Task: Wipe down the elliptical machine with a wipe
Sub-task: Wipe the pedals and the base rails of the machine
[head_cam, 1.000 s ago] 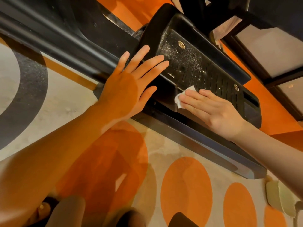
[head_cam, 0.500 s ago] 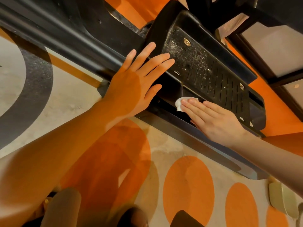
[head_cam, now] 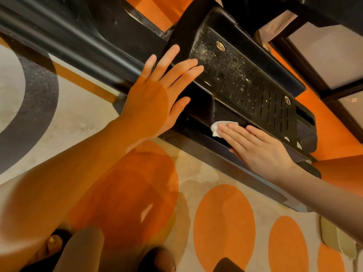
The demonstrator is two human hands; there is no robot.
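Observation:
The elliptical's black foot pedal point(head_cam: 245, 79) is dusty, with ribbed slots and metal bolts. It sits above a dark rail point(head_cam: 245, 171) that runs diagonally across the view. My left hand point(head_cam: 155, 101) lies flat with fingers spread against the pedal's near left end. My right hand point(head_cam: 255, 146) presses a small white wipe point(head_cam: 217, 127) flat against the pedal's lower side edge, just above the rail. Most of the wipe is hidden under my fingers.
A thick black frame tube point(head_cam: 68, 42) runs from the upper left to the pedal. The floor point(head_cam: 224, 222) is beige with orange circles and a dark grey arc. A pale object point(head_cam: 334, 238) lies at the lower right. Window frames point(head_cam: 314, 61) stand at the upper right.
My right hand has slid the wipe down from the pedal's top surface to its lower side edge. My left hand has stayed flat on the pedal's end.

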